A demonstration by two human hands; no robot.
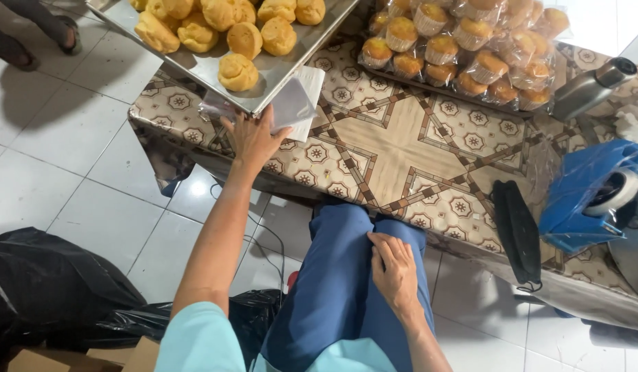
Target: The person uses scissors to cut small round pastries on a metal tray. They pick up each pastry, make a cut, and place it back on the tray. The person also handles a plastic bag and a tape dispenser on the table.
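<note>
My left hand (252,140) reaches up to the near corner of a metal tray (277,72) that carries several golden buns (237,71). Its fingers touch the tray's edge and a clear plastic bag (293,103) lying under that corner. My right hand (394,270) rests flat on my blue-trousered knee (332,275), holding nothing. The tray juts out over the corner of a table covered with a patterned cloth (401,145).
Wrapped packs of muffins (470,48) lie at the table's back. A metal flask (591,86), a blue bag with a tape roll (594,189) and a black face mask (517,231) sit at the right. Black rubbish bags (50,289) lie on the tiled floor at left. Another person's feet (36,38) stand top left.
</note>
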